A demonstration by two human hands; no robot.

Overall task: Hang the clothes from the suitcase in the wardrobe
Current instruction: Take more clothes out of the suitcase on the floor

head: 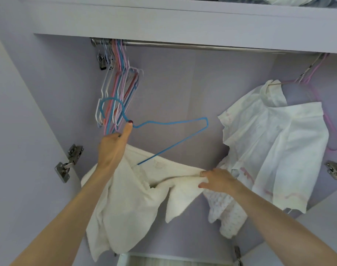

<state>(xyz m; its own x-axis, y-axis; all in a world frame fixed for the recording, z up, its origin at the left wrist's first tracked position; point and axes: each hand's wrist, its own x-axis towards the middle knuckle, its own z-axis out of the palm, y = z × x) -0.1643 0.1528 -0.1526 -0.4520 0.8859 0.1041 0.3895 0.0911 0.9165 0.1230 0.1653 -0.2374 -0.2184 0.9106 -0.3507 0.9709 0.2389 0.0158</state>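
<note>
Inside the purple wardrobe (183,77), a bunch of bare hangers (117,83) is being kept at the left end of the rail (202,47), too many to count. One white shirt (275,143) is being held up on a pink hanger (331,131) at the right. One blue hanger (175,122) is being gripped at its neck by the left hand (112,148). One soft cream top (137,191) is being pinched at its edge by the right hand (217,179), low in front of the wardrobe, with the blue hanger poking into it.

Matt cream cloth garment (133,198); thin blue coated-wire hanger (173,123); shiny metal rail (202,46); smooth matt lilac wardrobe wall (183,83); glossy steel hinge (68,162).
</note>
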